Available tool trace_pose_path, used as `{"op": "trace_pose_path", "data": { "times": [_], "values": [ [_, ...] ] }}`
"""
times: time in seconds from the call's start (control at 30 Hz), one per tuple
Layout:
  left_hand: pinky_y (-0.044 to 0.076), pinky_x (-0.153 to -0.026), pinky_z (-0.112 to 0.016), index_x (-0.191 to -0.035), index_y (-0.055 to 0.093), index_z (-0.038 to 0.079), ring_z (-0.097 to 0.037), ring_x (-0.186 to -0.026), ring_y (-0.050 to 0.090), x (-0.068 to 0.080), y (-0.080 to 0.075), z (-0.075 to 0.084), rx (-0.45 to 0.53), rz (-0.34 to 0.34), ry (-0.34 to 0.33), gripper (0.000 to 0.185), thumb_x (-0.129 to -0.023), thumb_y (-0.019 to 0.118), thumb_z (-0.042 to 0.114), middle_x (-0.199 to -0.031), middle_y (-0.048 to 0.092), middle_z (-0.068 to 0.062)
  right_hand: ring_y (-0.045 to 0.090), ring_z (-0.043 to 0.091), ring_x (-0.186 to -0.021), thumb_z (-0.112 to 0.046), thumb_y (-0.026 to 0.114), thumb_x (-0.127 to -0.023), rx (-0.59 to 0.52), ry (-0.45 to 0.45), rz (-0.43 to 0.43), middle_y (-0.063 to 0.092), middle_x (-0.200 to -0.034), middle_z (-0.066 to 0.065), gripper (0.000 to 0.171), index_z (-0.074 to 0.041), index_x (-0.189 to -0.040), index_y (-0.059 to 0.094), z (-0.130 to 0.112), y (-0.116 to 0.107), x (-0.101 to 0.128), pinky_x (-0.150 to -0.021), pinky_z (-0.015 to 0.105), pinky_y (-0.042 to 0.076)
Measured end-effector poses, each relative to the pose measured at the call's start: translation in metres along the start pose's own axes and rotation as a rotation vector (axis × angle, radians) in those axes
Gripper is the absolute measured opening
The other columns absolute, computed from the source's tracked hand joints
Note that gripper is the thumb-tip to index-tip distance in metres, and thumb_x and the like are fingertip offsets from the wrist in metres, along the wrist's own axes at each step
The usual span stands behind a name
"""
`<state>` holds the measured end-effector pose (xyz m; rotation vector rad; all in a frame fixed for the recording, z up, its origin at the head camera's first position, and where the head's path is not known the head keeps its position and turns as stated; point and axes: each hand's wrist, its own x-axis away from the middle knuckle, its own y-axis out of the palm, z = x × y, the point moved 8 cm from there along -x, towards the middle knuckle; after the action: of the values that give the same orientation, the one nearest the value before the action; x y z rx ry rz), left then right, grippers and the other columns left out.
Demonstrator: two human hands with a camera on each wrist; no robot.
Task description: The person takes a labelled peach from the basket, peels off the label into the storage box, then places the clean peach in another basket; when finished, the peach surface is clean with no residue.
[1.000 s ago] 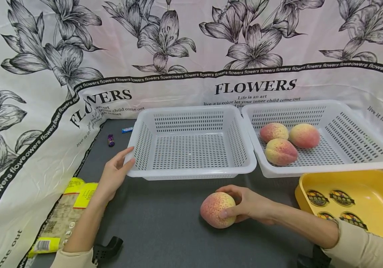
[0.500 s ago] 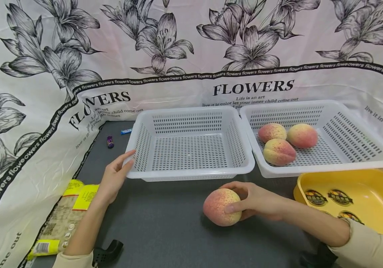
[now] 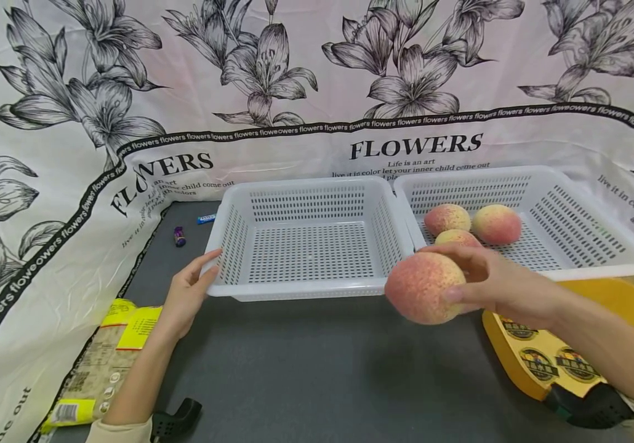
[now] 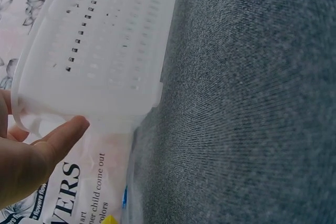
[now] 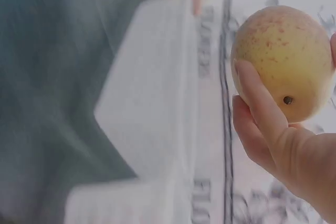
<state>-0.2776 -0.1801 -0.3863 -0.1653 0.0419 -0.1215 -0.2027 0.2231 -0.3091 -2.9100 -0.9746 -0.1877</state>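
Observation:
My right hand (image 3: 508,286) grips a pink and yellow peach (image 3: 425,288), raised off the table and overlapping the front right corner of the left white basket (image 3: 306,287) in the head view. In the right wrist view the peach (image 5: 286,51) shows a small dark hole at one end, with fingers along its side. At that basket's left front corner, my left hand (image 3: 186,295) touches the rim with extended index finger and thumb. Seen from the left wrist, the thumb lies by the basket's end wall (image 4: 94,87). Inside the left basket there is nothing.
The right white basket (image 3: 599,271) holds several peaches (image 3: 497,224), one partly hidden behind my right hand. A yellow tray (image 3: 508,363) stands at the right, under my forearm. A yellow packet (image 3: 109,363) and two small wrapped sweets (image 3: 180,237) lie at the left.
My right hand has lifted the peach from the table and carried it up, forward and to the right, toward the baskets. The left hand has stayed at the basket's corner.

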Motion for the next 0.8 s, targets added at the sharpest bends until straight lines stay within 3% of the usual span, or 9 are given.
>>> {"op": "trace_pose_path", "data": {
  "times": [0.13, 0.3, 0.5, 0.63, 0.67, 0.8],
  "values": [
    [0.048, -0.080, -0.020, -0.145, 0.036, 0.002, -0.021, -0.107, 0.056, 0.000, 0.000, 0.000, -0.006, -0.003, 0.005, 0.046, -0.102, 0.045, 0.016, -0.143, 0.041, -0.020, 0.048, 0.030, -0.114, -0.007, 0.049, -0.097, 0.014, -0.052, 0.100, 0.029, -0.139, 0.015, 0.050, -0.017, -0.144, 0.035, -0.009, -0.046, 0.009, -0.086, 0.043, 0.049],
    [0.049, -0.079, -0.020, -0.145, 0.036, 0.002, -0.020, -0.107, 0.056, 0.001, -0.001, 0.001, -0.013, 0.000, 0.003, 0.046, -0.102, 0.045, 0.016, -0.142, 0.041, -0.021, 0.055, 0.022, -0.108, -0.003, 0.043, -0.099, -0.015, -0.077, 0.207, 0.043, -0.132, 0.007, 0.042, -0.020, -0.138, 0.042, -0.007, -0.107, 0.019, -0.082, 0.042, 0.052],
    [0.048, -0.079, -0.019, -0.146, 0.037, 0.004, -0.025, -0.108, 0.055, 0.002, -0.002, 0.001, -0.026, 0.005, -0.007, 0.046, -0.102, 0.045, 0.017, -0.143, 0.041, -0.020, 0.059, 0.016, -0.102, -0.009, 0.043, -0.101, 0.113, 0.032, 0.332, 0.048, -0.122, -0.003, 0.035, -0.028, -0.130, 0.041, 0.014, -0.164, 0.031, -0.080, 0.040, 0.053],
    [0.048, -0.079, -0.020, -0.146, 0.037, 0.004, -0.026, -0.108, 0.055, 0.002, -0.001, 0.001, -0.024, 0.004, -0.004, 0.046, -0.102, 0.045, 0.016, -0.142, 0.041, -0.020, 0.059, 0.011, -0.101, -0.010, 0.043, -0.102, 0.179, 0.113, 0.346, 0.050, -0.119, -0.008, 0.036, -0.027, -0.133, 0.036, 0.031, -0.193, 0.039, -0.081, 0.040, 0.052],
    [0.049, -0.079, -0.020, -0.145, 0.037, 0.004, -0.025, -0.107, 0.055, 0.002, -0.001, 0.001, -0.024, 0.004, -0.004, 0.046, -0.102, 0.045, 0.016, -0.142, 0.041, -0.020, 0.059, 0.010, -0.101, -0.011, 0.043, -0.102, 0.190, 0.137, 0.338, 0.049, -0.120, -0.007, 0.040, -0.023, -0.138, 0.032, 0.036, -0.198, 0.041, -0.082, 0.042, 0.052],
    [0.049, -0.079, -0.020, -0.145, 0.037, 0.003, -0.022, -0.106, 0.056, 0.002, -0.001, 0.000, -0.019, 0.004, -0.006, 0.046, -0.102, 0.045, 0.015, -0.142, 0.042, -0.020, 0.057, 0.006, -0.100, -0.016, 0.045, -0.102, 0.240, 0.269, 0.282, 0.028, -0.144, 0.024, 0.068, 0.000, -0.150, 0.000, 0.056, -0.211, 0.044, -0.086, 0.046, 0.049]
  ]
}}
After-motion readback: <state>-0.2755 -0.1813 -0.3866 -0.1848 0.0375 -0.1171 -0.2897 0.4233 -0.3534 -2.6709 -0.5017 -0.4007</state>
